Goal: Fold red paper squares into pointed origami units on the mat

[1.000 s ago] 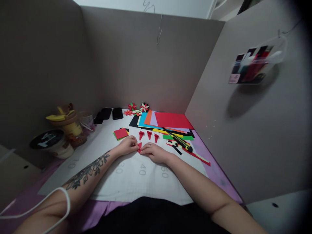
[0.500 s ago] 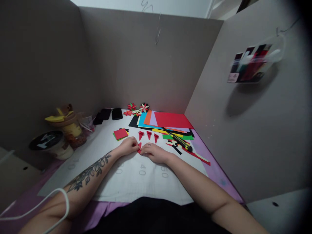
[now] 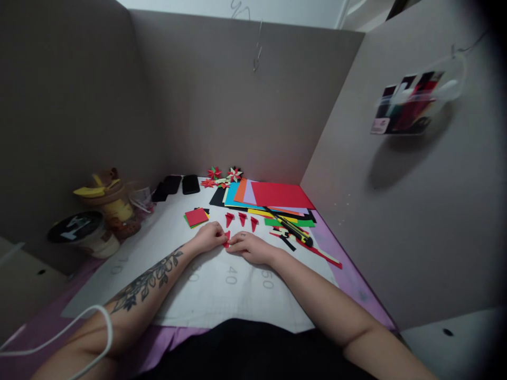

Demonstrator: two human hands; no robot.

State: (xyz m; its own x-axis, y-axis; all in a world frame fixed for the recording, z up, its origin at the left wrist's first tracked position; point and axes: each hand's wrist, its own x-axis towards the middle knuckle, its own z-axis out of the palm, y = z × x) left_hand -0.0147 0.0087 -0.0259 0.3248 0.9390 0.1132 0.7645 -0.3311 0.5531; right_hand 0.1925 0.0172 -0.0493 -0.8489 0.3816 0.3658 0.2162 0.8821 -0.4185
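Observation:
A small folded red paper piece (image 3: 227, 238) lies at the middle of the white sheet, pinched between my two hands. My left hand (image 3: 208, 237) has its fingers closed on the paper's left side. From the right, my right hand (image 3: 249, 246) presses its fingertips on the lower part of the same piece. Just beyond stand three similar folded red papers, among them a middle one (image 3: 242, 219). A small stack of square papers (image 3: 197, 217), red on top with green beneath, sits left of them. The fingertips partly hide the held paper.
Coloured sheets (image 3: 281, 195) are stacked at the back right, with a utility knife (image 3: 295, 232) and paper strips in front. Finished paper stars (image 3: 234, 174) lie near the back wall. Pots (image 3: 119, 203) and a lidded tub (image 3: 85, 235) stand left. A white cable (image 3: 110, 327) crosses my left forearm.
My right fingertips have shifted slightly on the red paper, and a little more of it shows. The left hand and the things around it look unchanged.

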